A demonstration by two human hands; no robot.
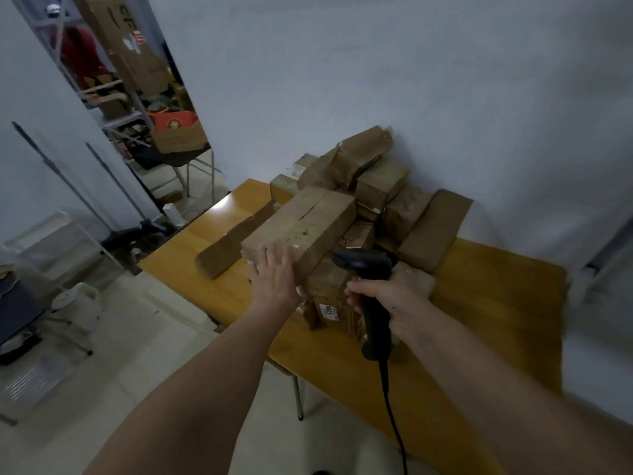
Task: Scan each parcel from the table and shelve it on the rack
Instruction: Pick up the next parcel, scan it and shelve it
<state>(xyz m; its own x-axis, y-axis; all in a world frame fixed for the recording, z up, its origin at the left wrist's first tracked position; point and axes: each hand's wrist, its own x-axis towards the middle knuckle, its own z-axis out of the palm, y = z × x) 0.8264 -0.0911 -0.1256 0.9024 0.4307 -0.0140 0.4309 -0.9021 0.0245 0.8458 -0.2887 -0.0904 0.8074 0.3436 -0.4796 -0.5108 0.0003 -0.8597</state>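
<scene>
Left hand: fingers straight and together, flat against the near end of the long top parcel; that parcel lies across a heap of brown parcels on the yellow table; right hand: wrapped round the black scanner handle, head aimed at the heap; labelled parcel below.

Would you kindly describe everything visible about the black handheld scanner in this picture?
The scanner is a matte black, pistol-shaped unit that looks like plastic. Its hooded head points left toward the pile of brown parcels, and its handle runs down and toward the camera. The right hand grips the handle, fingers curled round it. A black cable leaves the butt of the handle and hangs toward the bottom edge of the frame. It is held above the near edge of the wooden table; whether it touches a parcel cannot be told.
</scene>
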